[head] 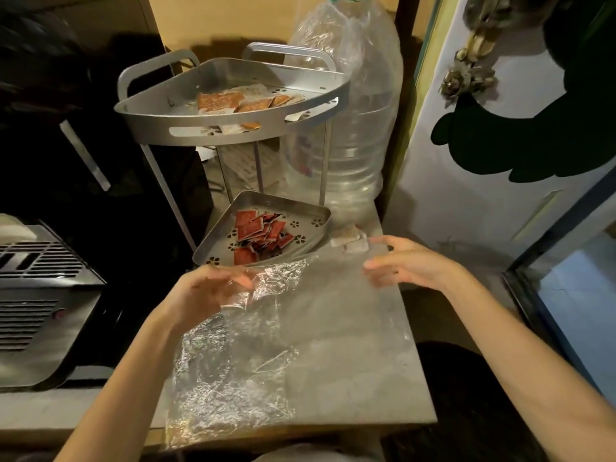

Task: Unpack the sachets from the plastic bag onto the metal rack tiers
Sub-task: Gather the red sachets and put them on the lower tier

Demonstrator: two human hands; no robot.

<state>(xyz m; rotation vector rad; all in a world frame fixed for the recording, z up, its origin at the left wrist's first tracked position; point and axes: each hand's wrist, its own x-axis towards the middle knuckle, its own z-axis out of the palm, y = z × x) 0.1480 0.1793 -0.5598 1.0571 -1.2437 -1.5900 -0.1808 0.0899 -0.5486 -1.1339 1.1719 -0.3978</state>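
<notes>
A clear plastic bag (253,345) hangs crumpled over the grey tabletop (360,328). My left hand (206,291) grips its upper left edge. My right hand (410,261) hovers to the right with fingers relaxed, just below a few pale sachets (350,240) lying on the table. The metal rack's top tier (230,121) holds orange and pale sachets (226,101). Its bottom tier (313,211) holds several red sachets (260,233).
A large clear water bottle (353,135) wrapped in plastic stands behind the rack on the right. A grey appliance (36,295) sits at the left. A white door (483,155) with green shapes lies to the right.
</notes>
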